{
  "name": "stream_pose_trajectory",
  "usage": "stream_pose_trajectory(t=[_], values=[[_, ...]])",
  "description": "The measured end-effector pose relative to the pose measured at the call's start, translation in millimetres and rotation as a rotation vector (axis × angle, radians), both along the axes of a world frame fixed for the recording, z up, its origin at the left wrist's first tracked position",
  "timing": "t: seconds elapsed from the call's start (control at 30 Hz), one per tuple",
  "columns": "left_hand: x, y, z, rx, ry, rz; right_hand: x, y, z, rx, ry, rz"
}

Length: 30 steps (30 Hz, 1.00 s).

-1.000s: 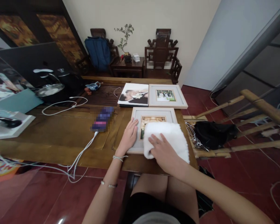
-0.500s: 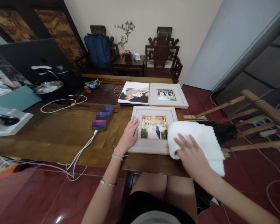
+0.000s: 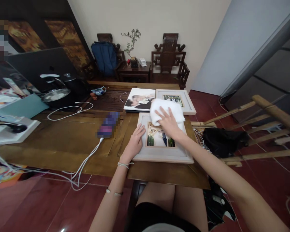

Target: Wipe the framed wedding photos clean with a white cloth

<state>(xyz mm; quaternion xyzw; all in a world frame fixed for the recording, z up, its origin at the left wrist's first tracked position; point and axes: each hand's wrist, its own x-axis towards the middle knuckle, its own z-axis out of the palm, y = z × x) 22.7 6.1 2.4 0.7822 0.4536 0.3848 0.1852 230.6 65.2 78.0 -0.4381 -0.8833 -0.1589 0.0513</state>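
Note:
A pale wooden picture frame (image 3: 164, 159) with a wedding photo lies flat at the table's front edge. On its left border rests my left hand (image 3: 136, 141), fingers stretched out and lying flat. My right hand (image 3: 168, 124) holds a white towel (image 3: 176, 111) against the frame's far edge, its fingers spread over the cloth and the thumb side partly hidden. The towel covers the frame's upper border and overlaps the lower part of a second picture frame (image 3: 192, 108) behind. Beside that one lies a photo album or print (image 3: 145, 93) with a white top.
A phone (image 3: 108, 125) on a white charging cable (image 3: 88, 158) lies left on the wooden table (image 3: 70, 135). Farther left are a kettle (image 3: 71, 85), a lidded pot (image 3: 55, 95), a monitor and a power strip (image 3: 29, 130). A bamboo rack (image 3: 270, 106) stands on the right.
My right hand has carried the towel from the frame's right side up and left to its far edge. My left hand stays on the frame's left border. The view has tilted slightly.

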Motion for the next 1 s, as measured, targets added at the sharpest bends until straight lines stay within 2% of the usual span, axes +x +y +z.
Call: stream_pose_trajectory(t=[0.1,0.2,0.3,0.47,0.53,0.6,0.8,0.87,0.93,1.0], values=[[0.0,-0.2,1.7,-0.010,-0.014,0.003,-39.3,11.2,-13.2,0.012,0.003,0.105],[-0.1,-0.6,3.2,-0.021,-0.024,-0.002,-49.0,15.7,-20.3,-0.008,0.015,0.067],[0.2,-1.1,3.2,-0.004,-0.033,-0.004,-24.4,15.4,-15.5,-0.031,-0.006,0.003],[1.8,-1.8,0.6,0.010,-0.054,0.027,47.5,5.2,3.2,-0.058,-0.112,-0.183],[2.9,-2.1,0.3,0.010,-0.053,0.043,68.0,-6.4,7.5,-0.064,-0.146,-0.237],[4.0,-2.4,0.8,0.008,-0.045,0.048,78.6,-25.4,8.5,-0.078,-0.171,-0.224],[5.0,-4.2,1.5,-0.009,-0.009,0.068,79.4,-115.3,9.1,-0.214,-0.120,-0.075],[3.8,-3.6,0.5,0.001,-0.010,0.054,79.2,-136.9,12.2,-0.271,-0.081,-0.037],[2.1,-2.1,-0.8,0.012,-0.016,0.031,79.2,-142.7,14.7,-0.320,-0.057,-0.027],[0.2,-0.4,-1.9,0.019,-0.014,0.009,78.4,-130.3,14.9,-0.346,-0.051,-0.042]])
